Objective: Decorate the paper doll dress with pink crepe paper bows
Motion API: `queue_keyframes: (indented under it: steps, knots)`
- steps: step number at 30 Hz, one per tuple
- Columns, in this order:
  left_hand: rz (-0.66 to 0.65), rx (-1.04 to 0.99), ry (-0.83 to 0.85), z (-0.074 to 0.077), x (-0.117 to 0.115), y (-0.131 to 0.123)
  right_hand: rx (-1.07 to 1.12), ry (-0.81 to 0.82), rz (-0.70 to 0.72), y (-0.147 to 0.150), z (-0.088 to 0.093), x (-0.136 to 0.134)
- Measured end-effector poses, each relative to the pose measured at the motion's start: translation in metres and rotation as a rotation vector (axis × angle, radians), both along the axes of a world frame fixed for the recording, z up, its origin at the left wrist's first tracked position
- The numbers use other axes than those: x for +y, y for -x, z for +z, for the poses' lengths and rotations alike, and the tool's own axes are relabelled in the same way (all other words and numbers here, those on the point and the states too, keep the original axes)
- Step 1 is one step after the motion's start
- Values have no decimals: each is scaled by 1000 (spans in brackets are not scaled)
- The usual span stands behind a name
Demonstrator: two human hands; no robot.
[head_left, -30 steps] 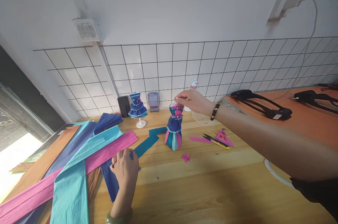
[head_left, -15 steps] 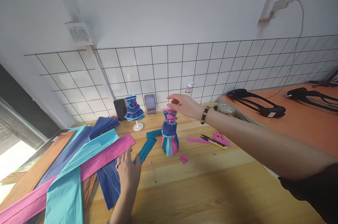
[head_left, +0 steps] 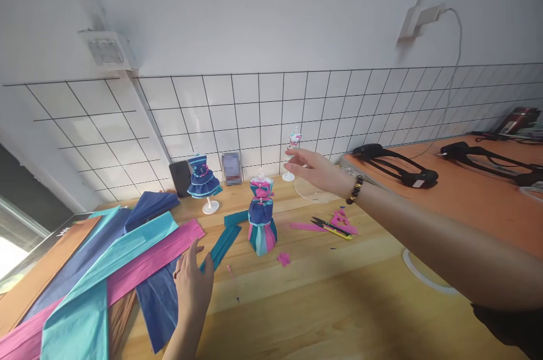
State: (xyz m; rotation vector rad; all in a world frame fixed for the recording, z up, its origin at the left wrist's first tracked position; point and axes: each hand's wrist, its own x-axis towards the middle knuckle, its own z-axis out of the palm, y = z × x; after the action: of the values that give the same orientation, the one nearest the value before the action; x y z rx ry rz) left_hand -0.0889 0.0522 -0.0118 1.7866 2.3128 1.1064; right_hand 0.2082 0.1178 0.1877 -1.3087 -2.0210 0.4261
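Striped dress form (head_left: 262, 218) stands upright, center of frame on the wood table (head_left: 297, 315); pink/teal panels at the bottom, blue tier above, pink bow at the chest. No hand on it.

Right hand (head_left: 317, 172), right of center: thumb and forefinger apart, nothing seen between them. It's in front of the small white form (head_left: 294, 138) by the tiled wall (head_left: 271, 111); can't tell from this angle if it touches that one.

Left hand (head_left: 193, 289), lower left of center: fingers loosely spread, palm down, near the end of a teal strip (head_left: 225, 244). Contact there unclear.

Around: pink flower cutout (head_left: 284, 259) just below right of the striped form; black-and-yellow snips (head_left: 339, 231) right of center, over pink scraps (head_left: 305, 226). Blue dress form (head_left: 203, 181) on a white stand, left of center. Pile of colored strips (head_left: 80, 309) fills lower left, pink crossing light blue.
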Motion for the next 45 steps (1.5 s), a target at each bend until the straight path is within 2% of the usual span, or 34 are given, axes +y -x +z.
queue_keyframes:
  steps: [5, 8, 11, 15, 18, 20, 23, 25, 28, 32, 37, 38, 41, 43, 45]
  knots:
    - [7, -41, -16, 0, 0, -1, 84, 99, -207, -73, -22, -20]
    - [-4, -53, 5, -1, 0, -2, 43, 127, -318, -115, -48, -39]
    - [-7, -41, 40, -3, 0, -1, 50, 180, -470, -145, -79, -63]
    - [5, -23, 56, -4, 1, 0, 48, 255, -562, -170, -122, -96]
    - [24, -3, 63, -3, 2, 0, 11, 227, -627, -186, -151, -118]
    - [32, 15, 56, -3, 2, -1, -30, 192, -611, -195, -169, -133]
    - [41, 53, 48, -2, 2, -3, -172, 115, -561, -207, -194, -152]
    - [47, 75, 41, -2, 1, -6, -285, 51, -626, -214, -209, -163]
    - [46, 108, 33, 0, 0, -13, -376, 46, -662, -222, -225, -174]
    - [19, 181, -19, 0, -1, -18, -380, 60, -655, -222, -231, -180]
    - [-53, 228, -230, 3, -3, -29, -271, -15, -578, -186, -213, -186]
    - [-112, 225, -269, 4, -6, -37, -244, -49, -557, -173, -208, -188]
    - [-445, 161, -285, 10, -26, -77, -185, -146, -423, -129, -195, -194]
    - [-696, 114, -118, 15, -47, -115, -139, -240, -323, -100, -188, -197]
    - [-786, 59, 47, 20, -69, -151, -127, -282, -244, -75, -184, -199]
